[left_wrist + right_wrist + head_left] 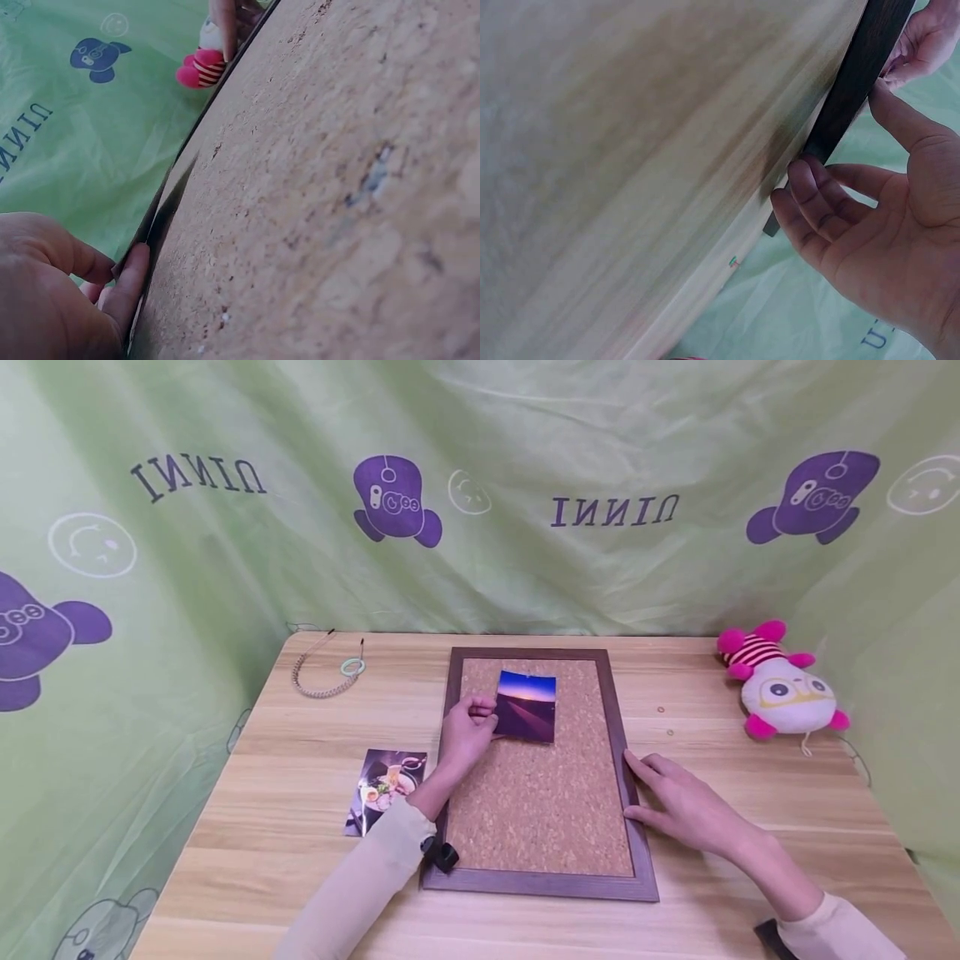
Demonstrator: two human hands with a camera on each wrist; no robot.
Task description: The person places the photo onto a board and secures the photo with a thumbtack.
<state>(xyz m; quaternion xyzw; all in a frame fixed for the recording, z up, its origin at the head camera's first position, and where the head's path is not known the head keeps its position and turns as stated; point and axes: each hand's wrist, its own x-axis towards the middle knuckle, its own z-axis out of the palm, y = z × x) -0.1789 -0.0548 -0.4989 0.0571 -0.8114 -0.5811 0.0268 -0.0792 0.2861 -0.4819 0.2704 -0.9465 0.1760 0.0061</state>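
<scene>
A cork board (547, 810) in a dark wooden frame lies on the table. On its upper part is a sunset photo (527, 706), blue above and dark below. My left hand (468, 735) pinches that photo's left edge between thumb and fingers; in the left wrist view the left hand (67, 292) holds the thin edge just above the cork. With spread fingers, my right hand (690, 806) touches the frame's right side. The right wrist view shows the right hand (900, 217) with fingertips against the dark frame edge (847, 90).
Left of the board lies a photo of a noodle bowl (390, 785), partly behind my left forearm. A beaded headband (322, 692) with a mint ring (353, 667) lies at the back left. Two small rings (665, 721) sit right of the board, near a pink-and-white plush toy (783, 685).
</scene>
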